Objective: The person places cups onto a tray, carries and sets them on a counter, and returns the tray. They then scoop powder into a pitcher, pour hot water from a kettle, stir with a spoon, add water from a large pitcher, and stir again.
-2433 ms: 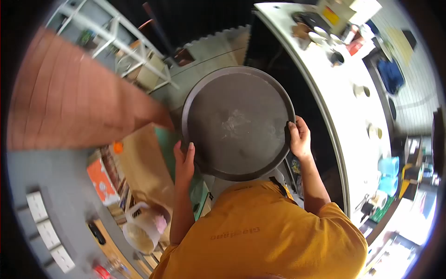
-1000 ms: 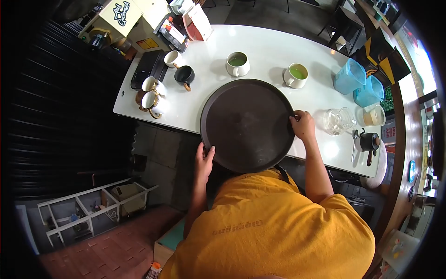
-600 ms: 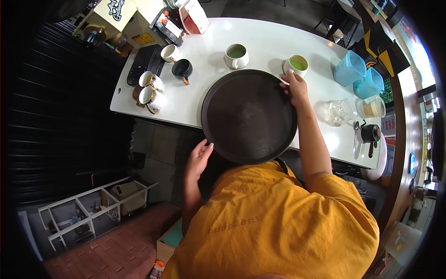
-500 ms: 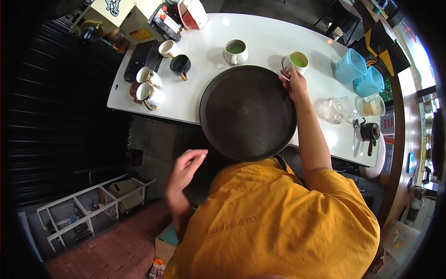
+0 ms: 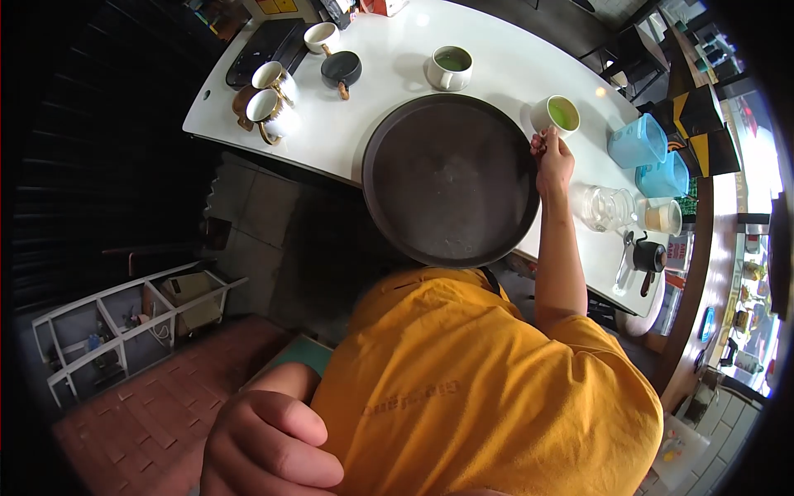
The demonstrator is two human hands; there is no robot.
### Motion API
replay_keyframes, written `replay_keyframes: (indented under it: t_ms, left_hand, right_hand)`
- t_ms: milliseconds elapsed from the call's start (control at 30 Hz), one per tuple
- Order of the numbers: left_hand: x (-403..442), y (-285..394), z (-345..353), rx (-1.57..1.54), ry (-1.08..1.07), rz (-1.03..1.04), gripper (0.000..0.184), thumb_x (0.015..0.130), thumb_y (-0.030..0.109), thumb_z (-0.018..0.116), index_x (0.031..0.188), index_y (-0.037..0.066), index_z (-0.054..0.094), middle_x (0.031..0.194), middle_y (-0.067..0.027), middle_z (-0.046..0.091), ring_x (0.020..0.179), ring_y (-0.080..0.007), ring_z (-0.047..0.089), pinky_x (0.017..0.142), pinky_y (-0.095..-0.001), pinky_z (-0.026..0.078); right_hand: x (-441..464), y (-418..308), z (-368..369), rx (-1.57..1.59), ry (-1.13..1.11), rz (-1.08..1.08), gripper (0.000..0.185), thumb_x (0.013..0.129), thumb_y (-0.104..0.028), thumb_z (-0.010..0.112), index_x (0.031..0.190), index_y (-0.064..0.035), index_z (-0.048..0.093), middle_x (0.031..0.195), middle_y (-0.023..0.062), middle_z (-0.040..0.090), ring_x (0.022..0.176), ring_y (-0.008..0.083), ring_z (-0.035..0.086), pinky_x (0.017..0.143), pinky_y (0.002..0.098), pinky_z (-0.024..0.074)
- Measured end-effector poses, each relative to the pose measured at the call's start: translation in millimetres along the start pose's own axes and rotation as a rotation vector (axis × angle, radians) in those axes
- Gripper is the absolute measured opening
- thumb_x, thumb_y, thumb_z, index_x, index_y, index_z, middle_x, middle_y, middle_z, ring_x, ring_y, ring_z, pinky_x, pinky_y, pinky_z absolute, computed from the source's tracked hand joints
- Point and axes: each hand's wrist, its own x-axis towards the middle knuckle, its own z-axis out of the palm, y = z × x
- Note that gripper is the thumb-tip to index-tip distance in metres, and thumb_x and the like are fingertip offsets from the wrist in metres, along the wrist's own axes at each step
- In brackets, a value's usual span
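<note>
- right hand (image 5: 554, 161) has its fingers pinched nearly closed at the handle side of a white cup (image 5: 545, 115) of green liquid; handle's mostly buried behind the fingers, so can't tell how tight
- cup's just beyond those fingertips, round brown-black serving tray (image 5: 451, 182) just left of that hand, overhanging the table edge
- left hand (image 5: 273, 446) is huge and cut off at the bottom, fingers curled in; palm's hidden, can't tell how closed or if it's holding anything
- carton (image 5: 385, 6) far up-left of the right hand is cropped, same for a yellow label (image 5: 275, 7), print too small
- shirt (image 5: 496, 364) between the hands says something like "Giordano", faded and flipped
- red-and-white sign (image 5: 678, 250) right of the right hand: unreadable
</note>
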Motion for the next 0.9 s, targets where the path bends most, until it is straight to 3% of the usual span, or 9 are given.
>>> replay_keyframes:
  t_ms: [200, 433, 633, 667, 733, 800, 900]
  left_hand:
    - [8, -14, -10, -0.032, -0.127, 0.02, 0.036, 0.084, 0.049, 0.065, 0.118, 0.043, 0.056, 0.069, -0.0006, 0.05, 0.065, -0.015, 0.04, 0.06, -0.0334, 0.026]
    - [17, -22, -3, -0.119, 0.009, 0.045, 0.027, 0.082, 0.045, 0.068, 0.108, 0.044, 0.058, 0.067, 0.0019, 0.048, 0.064, -0.0142, 0.037, 0.06, -0.0321, 0.024]
    - [15, -31, -21, -0.146, -0.191, 0.069, 0.019, 0.084, 0.039, 0.067, 0.102, 0.044, 0.061, 0.066, 0.0024, 0.046, 0.064, -0.0149, 0.036, 0.06, -0.034, 0.023]
    - [12, -31, -25, -0.163, -0.162, 0.083, 0.017, 0.08, 0.037, 0.072, 0.094, 0.032, 0.063, 0.066, 0.0037, 0.055, 0.063, -0.0126, 0.045, 0.062, -0.032, 0.027]
    - [11, -31, -19, -0.171, -0.124, 0.098, 0.02, 0.076, 0.034, 0.078, 0.085, 0.021, 0.065, 0.067, 0.0049, 0.064, 0.062, -0.0104, 0.054, 0.063, -0.0301, 0.031]
    - [14, -31, -1, -0.137, -0.003, 0.064, 0.018, 0.083, 0.039, 0.068, 0.1, 0.042, 0.062, 0.066, 0.0028, 0.046, 0.064, -0.0158, 0.036, 0.061, -0.0349, 0.023]
    - [11, -28, -12, -0.014, -0.143, 0.055, 0.029, 0.081, 0.04, 0.07, 0.107, 0.043, 0.058, 0.068, 0.0023, 0.048, 0.064, -0.0158, 0.036, 0.062, -0.0359, 0.024]
  right_hand:
    - [-49, -23, -14, -0.17, -0.137, -0.004, 0.034, 0.098, -0.028, 0.054, 0.098, 0.0055, 0.062, 0.08, 0.0075, 0.063, 0.067, 0.0104, 0.057, 0.06, 0.0237, 0.0467]
    - [-79, -8, -22, -0.273, -0.331, 0.116, 0.034, 0.098, -0.029, 0.053, 0.095, 0.0037, 0.063, 0.079, 0.0071, 0.063, 0.065, 0.01, 0.057, 0.059, 0.0237, 0.0465]
    - [-83, 8, -27, -0.363, -0.373, 0.128, 0.034, 0.098, -0.028, 0.052, 0.095, 0.0035, 0.063, 0.079, 0.0059, 0.063, 0.065, 0.0092, 0.057, 0.059, 0.023, 0.0462]
    - [-82, 10, -28, -0.374, -0.399, 0.125, 0.034, 0.099, -0.028, 0.052, 0.095, 0.0038, 0.063, 0.079, 0.0059, 0.063, 0.065, 0.009, 0.056, 0.059, 0.0227, 0.0459]
    - [-80, 8, -27, -0.39, -0.4, 0.127, 0.032, 0.099, -0.027, 0.051, 0.095, 0.0027, 0.063, 0.081, 0.0062, 0.064, 0.063, 0.0092, 0.056, 0.057, 0.0226, 0.0453]
    - [-83, -3, -24, -0.488, -0.375, 0.144, 0.032, 0.099, -0.029, 0.052, 0.095, 0.0008, 0.063, 0.078, 0.0059, 0.065, 0.06, 0.0086, 0.055, 0.055, 0.0228, 0.0451]
    - [-89, -28, -13, -0.693, -0.282, 0.159, 0.03, 0.093, -0.029, 0.059, 0.091, 0.0005, 0.063, 0.072, 0.0069, 0.065, 0.057, 0.0109, 0.055, 0.053, 0.0264, 0.0446]
